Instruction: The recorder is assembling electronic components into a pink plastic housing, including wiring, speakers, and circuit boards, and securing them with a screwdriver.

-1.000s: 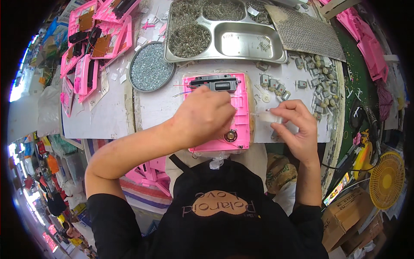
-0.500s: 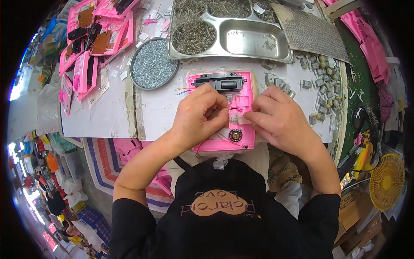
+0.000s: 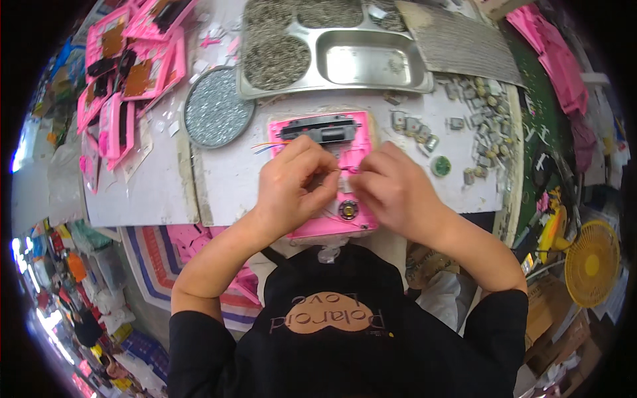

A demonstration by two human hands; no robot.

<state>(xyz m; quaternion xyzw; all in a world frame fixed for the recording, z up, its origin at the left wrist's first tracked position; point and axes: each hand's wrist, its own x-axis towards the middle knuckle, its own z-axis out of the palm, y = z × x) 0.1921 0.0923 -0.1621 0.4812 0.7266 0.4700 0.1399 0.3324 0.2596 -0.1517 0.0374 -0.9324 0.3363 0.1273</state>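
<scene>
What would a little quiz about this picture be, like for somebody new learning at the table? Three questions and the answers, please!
1. Pick one. What colour is the casing under the left hand and right hand? A blue, B pink, C orange.
2. True or false? The round dish of silvery bits lies to the left of the casing.
3. Which is nearer the right hand: the small green disc or the yellow fan?

Key: 1. B; 2. True; 3. The green disc.
</scene>
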